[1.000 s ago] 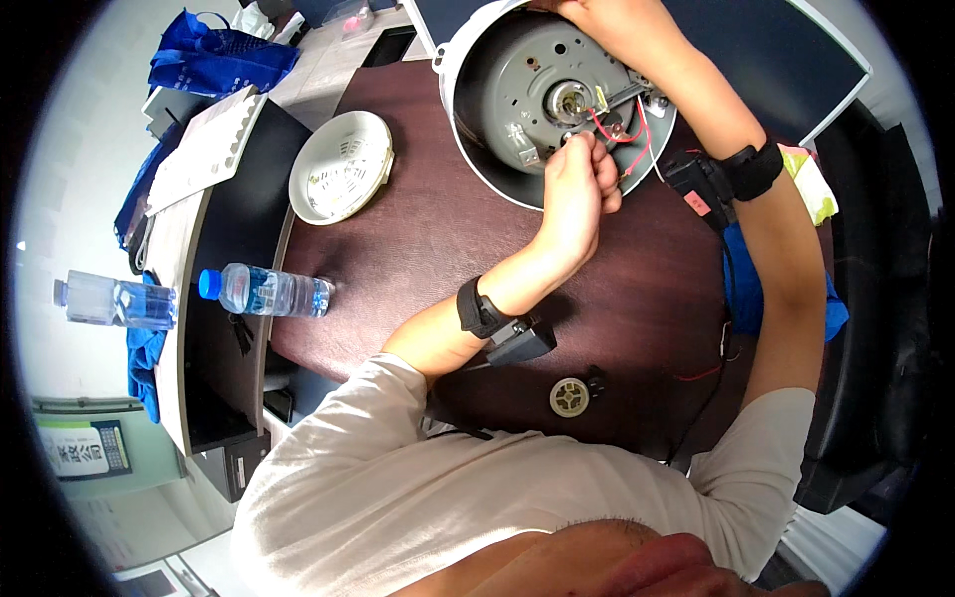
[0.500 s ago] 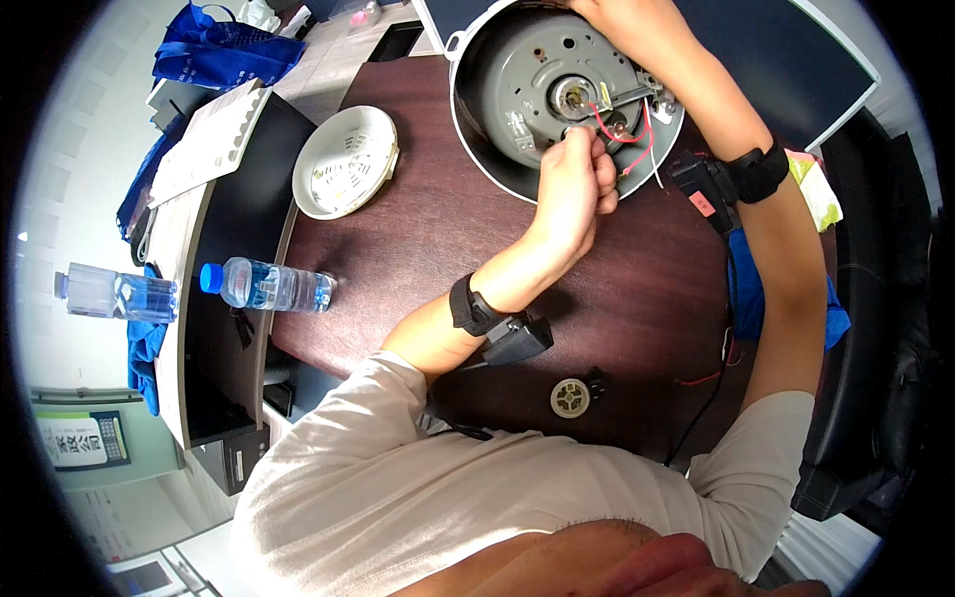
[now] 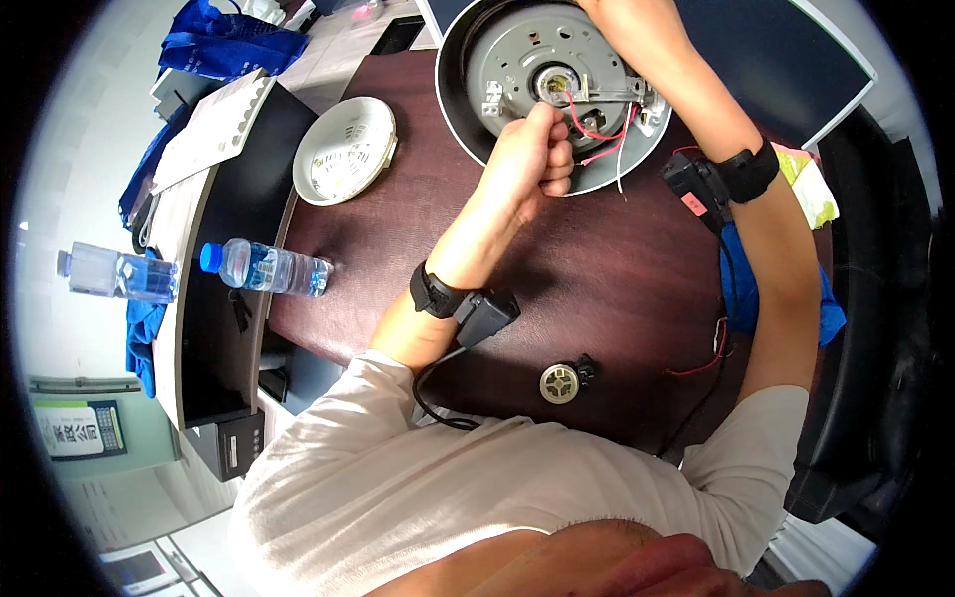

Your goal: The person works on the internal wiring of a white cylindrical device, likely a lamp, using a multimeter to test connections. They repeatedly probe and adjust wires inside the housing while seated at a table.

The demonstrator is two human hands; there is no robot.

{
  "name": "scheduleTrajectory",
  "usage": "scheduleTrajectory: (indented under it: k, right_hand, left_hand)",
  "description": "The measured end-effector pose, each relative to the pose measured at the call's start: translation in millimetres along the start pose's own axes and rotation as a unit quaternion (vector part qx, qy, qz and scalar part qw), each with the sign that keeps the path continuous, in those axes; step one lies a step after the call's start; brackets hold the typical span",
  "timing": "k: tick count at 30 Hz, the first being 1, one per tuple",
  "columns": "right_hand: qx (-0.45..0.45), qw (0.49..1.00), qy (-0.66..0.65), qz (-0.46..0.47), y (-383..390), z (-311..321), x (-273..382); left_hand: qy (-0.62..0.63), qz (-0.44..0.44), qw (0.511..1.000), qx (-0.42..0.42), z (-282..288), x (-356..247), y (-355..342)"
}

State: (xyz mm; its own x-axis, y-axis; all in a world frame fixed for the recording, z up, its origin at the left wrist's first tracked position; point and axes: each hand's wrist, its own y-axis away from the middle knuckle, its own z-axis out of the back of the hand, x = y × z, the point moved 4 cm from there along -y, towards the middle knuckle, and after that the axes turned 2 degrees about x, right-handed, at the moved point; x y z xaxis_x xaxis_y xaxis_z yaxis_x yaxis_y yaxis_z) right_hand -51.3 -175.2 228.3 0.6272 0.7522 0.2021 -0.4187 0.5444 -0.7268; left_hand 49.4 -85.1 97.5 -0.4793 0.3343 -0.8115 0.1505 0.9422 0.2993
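The round metal appliance housing, with its open underside facing up, lies at the far end of the table. Inside it are a grey base plate, a round central fitting and loose red and white wires. My left hand is closed in a fist over the housing's near side, beside the red wires. What its fingers pinch is too small or hidden to make out. My right hand reaches over the housing's right rim, its fingertips hidden past the upper edge of the picture. Both wrists carry strapped black devices.
A white round vented cover lies left of the housing. A blue-capped water bottle lies near the table's left edge. A small round part sits near me. Blue cloth and a thin cable lie to the right.
My left hand has shifted left. The housing has also moved slightly left and appears turned a little. My right hand stays at its right rim.
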Motion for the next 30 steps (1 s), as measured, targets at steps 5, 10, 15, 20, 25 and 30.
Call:
scheduleTrajectory:
  k: [5, 10, 15, 20, 25, 30]
  right_hand:
    - [-0.002, 1.000, 0.008, -0.007, 3.7, 1.2, 3.5]
    - [-0.019, 1.000, 0.009, 0.000, 7.0, 3.3, 2.2]
    - [0.002, 0.998, 0.059, -0.023, 8.5, 1.1, 2.4]
    - [-0.010, 0.997, 0.069, -0.022, 9.4, 1.4, 1.3]
    - [-0.009, 0.998, 0.053, -0.026, 11.9, 3.0, -0.1]
    - [-0.020, 0.999, 0.037, -0.016, 13.1, 3.6, -0.6]
  left_hand:
    - [-0.005, -0.027, 1.000, -0.011, -0.1, 5.1, 4.3]
    - [-0.046, -0.021, 0.998, -0.030, -0.7, 1.0, 7.3]
    - [0.015, -0.004, 1.000, 0.008, 5.8, 2.9, 1.8]
    - [0.058, -0.029, 0.997, 0.044, 5.8, 7.3, -0.9]
    - [-0.047, -0.035, 0.998, 0.005, 5.4, 3.0, 3.6]
    - [-0.047, -0.022, 0.998, 0.024, 7.8, 4.2, 1.3]
